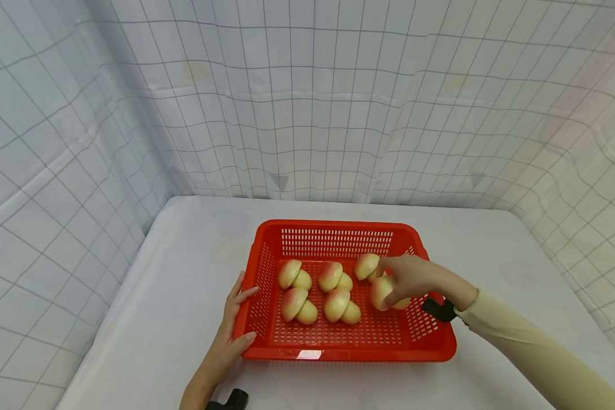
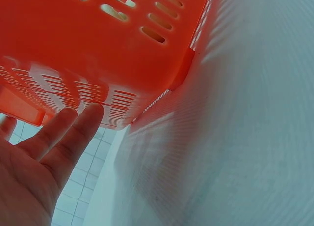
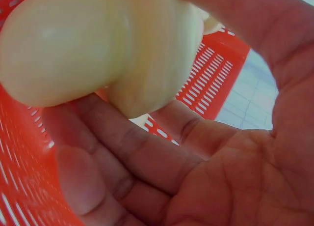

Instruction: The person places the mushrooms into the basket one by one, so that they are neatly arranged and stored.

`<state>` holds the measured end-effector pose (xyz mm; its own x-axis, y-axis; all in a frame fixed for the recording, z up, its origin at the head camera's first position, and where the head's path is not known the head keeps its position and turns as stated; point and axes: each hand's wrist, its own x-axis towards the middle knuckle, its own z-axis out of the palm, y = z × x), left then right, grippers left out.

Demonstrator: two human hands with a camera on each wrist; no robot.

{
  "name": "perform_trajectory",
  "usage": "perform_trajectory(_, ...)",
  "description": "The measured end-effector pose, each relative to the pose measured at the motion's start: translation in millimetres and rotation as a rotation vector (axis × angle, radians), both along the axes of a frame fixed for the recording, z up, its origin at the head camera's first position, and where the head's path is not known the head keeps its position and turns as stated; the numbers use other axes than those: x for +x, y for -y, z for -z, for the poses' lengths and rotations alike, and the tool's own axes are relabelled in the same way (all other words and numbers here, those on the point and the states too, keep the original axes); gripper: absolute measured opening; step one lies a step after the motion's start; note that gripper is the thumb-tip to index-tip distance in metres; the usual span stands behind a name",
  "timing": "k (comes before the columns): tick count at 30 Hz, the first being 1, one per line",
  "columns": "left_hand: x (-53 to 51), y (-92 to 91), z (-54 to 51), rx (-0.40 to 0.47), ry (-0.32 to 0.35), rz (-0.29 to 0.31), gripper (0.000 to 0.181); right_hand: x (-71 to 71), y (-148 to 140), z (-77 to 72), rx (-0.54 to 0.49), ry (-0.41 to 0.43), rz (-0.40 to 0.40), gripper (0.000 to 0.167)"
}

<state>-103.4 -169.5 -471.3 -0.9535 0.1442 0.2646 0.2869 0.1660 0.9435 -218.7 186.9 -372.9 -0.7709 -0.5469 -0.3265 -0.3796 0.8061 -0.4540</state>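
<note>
A red plastic basket (image 1: pixel 348 356) with slotted walls holds several mushroom-shaped pieces, pale yellow with a pinkish blush on their caps. My right hand (image 1: pixel 415 279) reaches over the basket's right side and grips one mushroom (image 1: pixel 378 294) by its cap. In the right wrist view that mushroom (image 3: pixel 64 49) lies between thumb and fingers, its rounded stem pointing left. At the basket's left side, my left hand (image 1: pixel 225 333) rests against the wall and rim. The left wrist view shows its fingers (image 2: pixel 73 140) fairly straight along the outer wall.
The basket stands on a white-covered table (image 1: pixel 200 256). White grid-patterned curtains (image 1: pixel 297 114) enclose the table at the back and both sides. The other mushrooms (image 1: pixel 338 306) lie in two rough rows on the basket floor.
</note>
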Motion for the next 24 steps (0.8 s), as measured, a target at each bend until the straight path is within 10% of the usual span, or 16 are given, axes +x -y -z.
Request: perform_trajectory(24, 0.1, -0.7, 1.2, -0.009, -0.002, -0.018, 0.068, 2.2, 11, 13.3, 0.048, 0.041, -0.046, 0.043)
